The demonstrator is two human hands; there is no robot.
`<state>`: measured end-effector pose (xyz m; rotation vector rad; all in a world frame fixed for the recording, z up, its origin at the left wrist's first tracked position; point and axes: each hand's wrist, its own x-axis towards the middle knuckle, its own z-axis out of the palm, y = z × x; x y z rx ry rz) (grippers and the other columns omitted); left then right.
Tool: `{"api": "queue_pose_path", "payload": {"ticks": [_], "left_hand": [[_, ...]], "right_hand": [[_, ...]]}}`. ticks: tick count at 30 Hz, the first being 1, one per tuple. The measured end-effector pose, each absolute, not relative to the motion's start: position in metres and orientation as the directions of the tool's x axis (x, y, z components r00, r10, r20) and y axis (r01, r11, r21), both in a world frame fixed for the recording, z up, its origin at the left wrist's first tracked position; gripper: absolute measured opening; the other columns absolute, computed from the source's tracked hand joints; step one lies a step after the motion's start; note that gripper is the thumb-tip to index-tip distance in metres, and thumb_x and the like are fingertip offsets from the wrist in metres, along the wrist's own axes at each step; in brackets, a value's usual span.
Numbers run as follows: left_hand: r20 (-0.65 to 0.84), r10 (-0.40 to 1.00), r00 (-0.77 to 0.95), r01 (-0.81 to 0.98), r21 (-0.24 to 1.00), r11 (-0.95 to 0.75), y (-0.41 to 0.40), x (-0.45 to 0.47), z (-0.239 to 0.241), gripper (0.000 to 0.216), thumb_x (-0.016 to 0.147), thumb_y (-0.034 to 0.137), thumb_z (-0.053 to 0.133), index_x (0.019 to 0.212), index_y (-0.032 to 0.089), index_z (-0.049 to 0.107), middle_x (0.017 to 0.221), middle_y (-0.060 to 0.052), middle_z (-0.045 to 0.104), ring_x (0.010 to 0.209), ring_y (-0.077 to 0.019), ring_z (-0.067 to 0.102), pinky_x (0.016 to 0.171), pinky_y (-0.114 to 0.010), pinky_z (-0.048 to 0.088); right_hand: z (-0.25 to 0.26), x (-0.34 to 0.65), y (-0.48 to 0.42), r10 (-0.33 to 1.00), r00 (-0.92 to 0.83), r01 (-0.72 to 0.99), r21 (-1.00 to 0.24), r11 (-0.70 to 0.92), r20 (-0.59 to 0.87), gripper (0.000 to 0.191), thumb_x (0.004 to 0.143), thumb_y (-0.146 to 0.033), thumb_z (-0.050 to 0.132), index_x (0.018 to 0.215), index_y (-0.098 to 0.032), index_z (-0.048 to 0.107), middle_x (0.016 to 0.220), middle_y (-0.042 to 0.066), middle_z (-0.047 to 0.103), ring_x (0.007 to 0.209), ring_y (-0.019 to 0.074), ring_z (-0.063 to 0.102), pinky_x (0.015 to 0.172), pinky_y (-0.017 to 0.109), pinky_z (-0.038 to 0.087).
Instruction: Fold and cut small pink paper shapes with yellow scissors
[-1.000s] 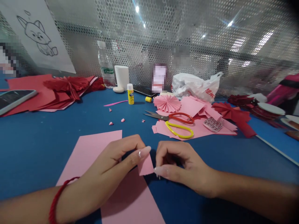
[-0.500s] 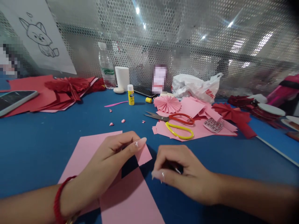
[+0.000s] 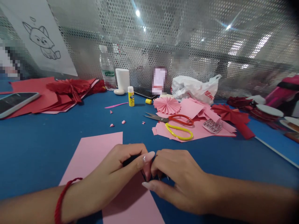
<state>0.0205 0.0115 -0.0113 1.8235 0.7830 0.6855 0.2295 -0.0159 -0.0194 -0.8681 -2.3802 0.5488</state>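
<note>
A pink sheet of paper (image 3: 93, 152) lies on the blue table (image 3: 42, 140) in front of me. My left hand (image 3: 114, 174), with a red cord at the wrist, and my right hand (image 3: 175, 177) meet over the sheet's right edge. Both hands have their fingers curled and pinch a folded part of the pink paper between the fingertips. The fold itself is mostly hidden under the fingers.
Red-and-yellow scissors (image 3: 175, 124) lie on loose pink paper (image 3: 201, 129) beside a pink fan rosette (image 3: 166, 105). A glue stick (image 3: 131, 96), water bottle (image 3: 106, 68), white cup (image 3: 123, 79) and plastic bag (image 3: 193, 88) stand at the back. Red paper (image 3: 46, 96) and a phone (image 3: 14, 102) lie left.
My hands, apart half a second ago with the left lifting the paper's corner, have come together and now press down on the folded edge.
</note>
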Motion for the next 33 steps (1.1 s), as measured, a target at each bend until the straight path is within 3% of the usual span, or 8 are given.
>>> {"api": "queue_pose_path", "payload": {"ticks": [5, 13, 18, 23, 29, 33], "left_hand": [[0.077, 0.761, 0.644, 0.242, 0.923, -0.298, 0.005, 0.02, -0.003, 0.036, 0.101, 0.042, 0.049, 0.073, 0.02, 0.055, 0.069, 0.004, 0.054, 0.065, -0.0133, 0.048, 0.061, -0.021, 0.041], [0.055, 0.721, 0.691, 0.227, 0.93, -0.289, 0.003, 0.018, 0.003, 0.027, 0.098, 0.04, 0.052, 0.081, 0.021, 0.061, 0.082, 0.0, 0.065, 0.079, -0.0182, 0.059, 0.073, -0.024, 0.047], [0.031, 0.717, 0.696, 0.264, 0.918, -0.296, 0.004, 0.017, -0.002, 0.026, 0.096, 0.041, 0.056, 0.079, 0.021, 0.058, 0.076, 0.001, 0.06, 0.072, -0.017, 0.052, 0.063, -0.025, 0.041], [0.04, 0.709, 0.704, 0.274, 0.906, -0.323, 0.007, 0.019, -0.007, 0.021, 0.093, 0.035, 0.059, 0.077, 0.021, 0.055, 0.071, 0.003, 0.053, 0.067, -0.015, 0.044, 0.061, -0.025, 0.037], [0.031, 0.7, 0.714, 0.269, 0.91, -0.315, 0.007, 0.019, -0.007, 0.015, 0.091, 0.029, 0.057, 0.078, 0.02, 0.056, 0.073, 0.002, 0.058, 0.068, -0.0151, 0.046, 0.061, -0.025, 0.037], [0.039, 0.697, 0.716, 0.243, 0.922, -0.301, 0.007, 0.018, -0.007, 0.016, 0.092, 0.031, 0.058, 0.079, 0.02, 0.056, 0.074, 0.003, 0.058, 0.068, -0.0146, 0.045, 0.061, -0.025, 0.036]], "right_hand": [[-0.02, 0.23, -0.012, 0.657, -0.633, 0.391, -0.564, 0.728, 0.409, 0.018, 0.097, -0.03, 0.055, 0.084, -0.018, 0.057, 0.078, 0.001, 0.061, 0.069, 0.0128, 0.053, 0.064, 0.025, 0.039], [-0.019, 0.23, -0.01, 0.615, -0.646, 0.269, -0.619, 0.738, 0.452, 0.009, 0.083, -0.02, 0.051, 0.077, -0.022, 0.044, 0.072, -0.001, 0.048, 0.064, 0.0136, 0.043, 0.06, 0.026, 0.034], [-0.019, 0.23, -0.008, 0.604, -0.652, 0.21, -0.656, 0.724, 0.458, 0.015, 0.085, -0.019, 0.05, 0.076, -0.022, 0.039, 0.071, -0.003, 0.044, 0.062, 0.0124, 0.04, 0.059, 0.025, 0.032], [-0.019, 0.23, -0.007, 0.593, -0.655, 0.157, -0.683, 0.714, 0.469, 0.014, 0.085, -0.017, 0.051, 0.076, -0.021, 0.042, 0.07, -0.003, 0.043, 0.062, 0.0114, 0.04, 0.059, 0.023, 0.032], [-0.02, 0.229, -0.009, 0.631, -0.626, 0.178, -0.703, 0.689, 0.459, 0.019, 0.078, -0.012, 0.054, 0.072, -0.021, 0.039, 0.068, -0.004, 0.042, 0.059, 0.0096, 0.039, 0.056, 0.021, 0.032], [-0.019, 0.228, -0.009, 0.648, -0.623, 0.192, -0.718, 0.669, 0.438, 0.018, 0.082, -0.014, 0.056, 0.073, -0.021, 0.042, 0.068, -0.004, 0.045, 0.06, 0.0096, 0.042, 0.057, 0.02, 0.034]]}}
